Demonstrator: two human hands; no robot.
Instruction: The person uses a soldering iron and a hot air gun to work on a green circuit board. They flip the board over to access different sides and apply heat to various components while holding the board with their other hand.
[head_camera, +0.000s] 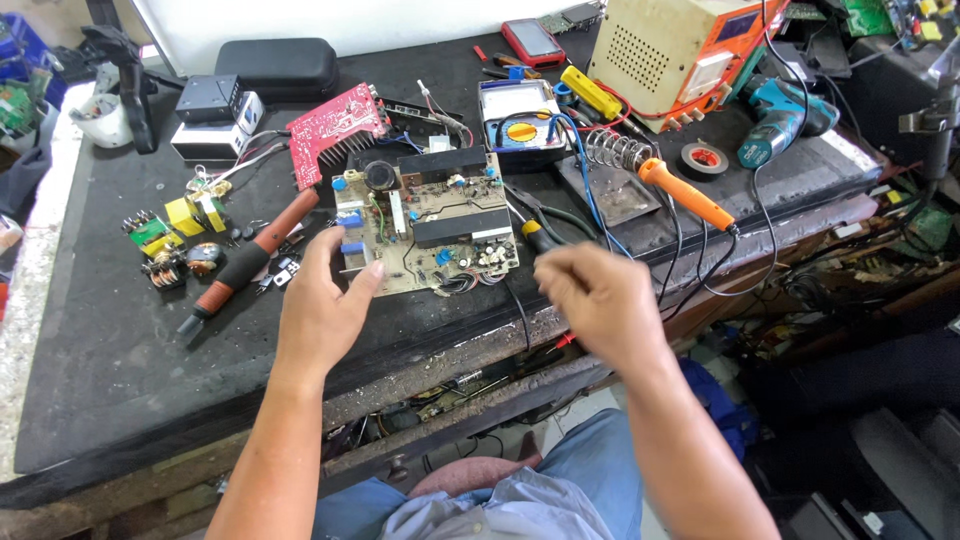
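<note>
Right now I see my left hand (325, 305) resting open on the black workbench (110, 350), fingers loosely spread, with its fingertips touching the near left edge of the beige circuit board (425, 232). That board lies flat near the front of the bench, and I take it as my landmark. My right hand (595, 295) hovers just to the right of the board, its fingers curled together; it is blurred, so I cannot tell whether it pinches anything. Between this hand and the board, a yellow-and-black tool handle (535, 235) pokes out, touching neither as far as I can see.

Left of the board lies a red-and-black desoldering pump (245, 265), and further left a small cluster of yellow and green transformers (175, 235). Behind the board, a red circuit board (335, 128) leans tilted, and a multimeter (520, 122) sits to the board's rear right. Right of the board, an orange-handled soldering iron (685, 195) rests with its tip in a coiled stand (615, 150). Well behind that stands a beige bench power supply (670, 45), with a teal cordless drill (785, 115) beside it.
</note>
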